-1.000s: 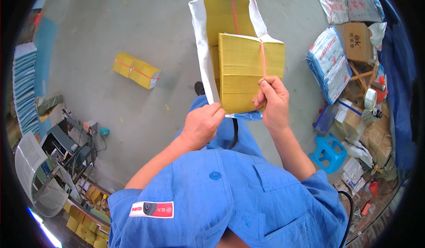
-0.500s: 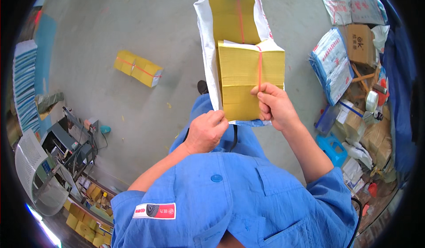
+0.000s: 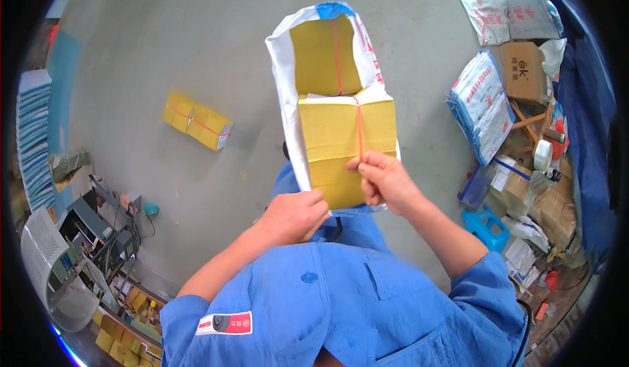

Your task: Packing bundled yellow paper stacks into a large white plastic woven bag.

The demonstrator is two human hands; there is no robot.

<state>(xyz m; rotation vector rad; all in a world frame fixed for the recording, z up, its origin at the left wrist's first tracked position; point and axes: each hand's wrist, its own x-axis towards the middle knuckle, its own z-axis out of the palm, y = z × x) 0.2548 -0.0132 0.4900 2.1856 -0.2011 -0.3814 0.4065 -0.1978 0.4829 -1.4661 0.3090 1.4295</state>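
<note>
A white woven sack (image 3: pixel 286 98) with blue ends stands open-mouthed in front of my body. Packed at its near end is a yellow paper-wrapped bundle (image 3: pixel 331 164), tied with a red strap (image 3: pixel 360 121); its top rises to the sack's mouth. Deeper at the far end lies another yellow bundle (image 3: pixel 318 52), also strapped in red. My left hand (image 3: pixel 293 216) is closed on the sack's rim at the near left corner. With thumb and fingers, my right hand (image 3: pixel 385 180) pinches the red strap on the near bundle.
On the grey floor to the left lies a strapped yellow bundle (image 3: pixel 209 128). Beyond it are a stack of blue-white sacks (image 3: pixel 36 137) and a dark machine (image 3: pixel 88 219). At right are folded sacks (image 3: pixel 481 108), a carton (image 3: pixel 524 72) and a blue plastic stool (image 3: pixel 487 229).
The sack with its bundles and both hands sits a little lower and further left in the picture. The background has shifted slightly too. Both grips stay the same.
</note>
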